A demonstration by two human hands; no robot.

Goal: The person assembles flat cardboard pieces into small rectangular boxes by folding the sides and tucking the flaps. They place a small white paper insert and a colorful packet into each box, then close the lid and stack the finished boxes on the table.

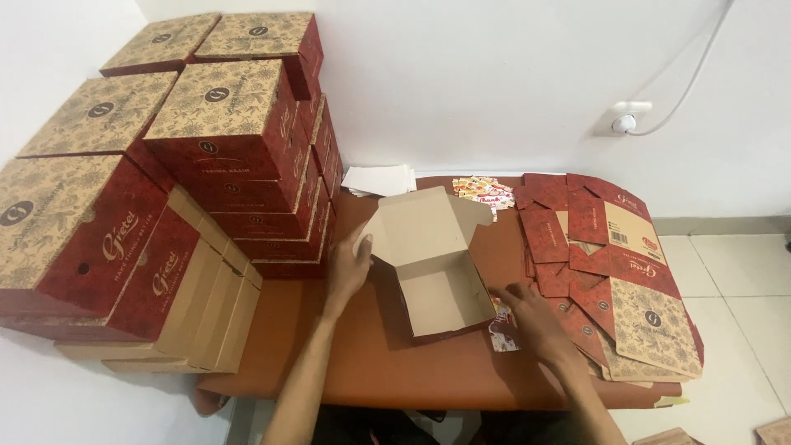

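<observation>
Right hand [531,316] on glossy card [503,333], left hand [349,265] steadying open cardboard box [428,259] (matte)

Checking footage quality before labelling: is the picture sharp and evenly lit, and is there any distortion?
Head view: soft, even light, faint shadows; wide-angle bending leans the stacked boxes at the edges; right hand slightly blurred over a card; left hand and open box fairly sharp.

White wall [494,74] at far side w/ socket [630,117] & cable [692,78] far right; brown table [395,371] set against it; pale tiled floor [741,280] seen at right.
</observation>
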